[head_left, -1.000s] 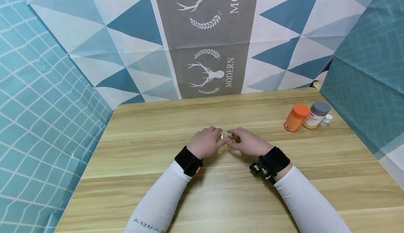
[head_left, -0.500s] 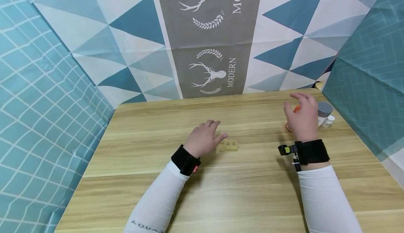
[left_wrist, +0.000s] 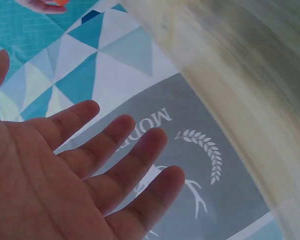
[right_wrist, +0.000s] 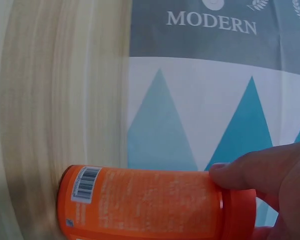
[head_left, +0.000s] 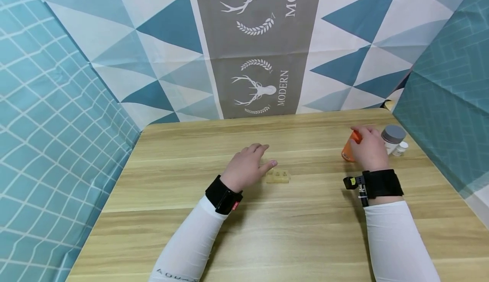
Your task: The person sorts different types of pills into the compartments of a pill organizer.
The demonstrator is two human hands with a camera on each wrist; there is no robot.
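Observation:
An orange bottle [head_left: 348, 150] with an orange-red cap [right_wrist: 239, 212] stands upright at the table's right. My right hand [head_left: 368, 148] grips it near the cap; in the right wrist view the thumb [right_wrist: 249, 170] lies at the cap's lower edge, the other fingers mostly hidden. My left hand [head_left: 244, 167] hovers over the middle of the table, fingers spread and holding nothing, as its bare palm [left_wrist: 40, 180] shows. Just right of its thumb lies a small, see-through, yellowish pill organizer [head_left: 277, 177] with small dark marks on its top, partly behind the thumb.
Right of the orange bottle stand a white jar with a grey lid [head_left: 393, 134] and a small white bottle [head_left: 400, 149]. Patterned cloth [head_left: 259, 44] hangs behind the wooden table [head_left: 298, 231] and along both sides.
My right hand has left the pill organizer, swung right and come down onto the orange bottle. My left hand has let go of the organizer and stays beside it, its fingers opened.

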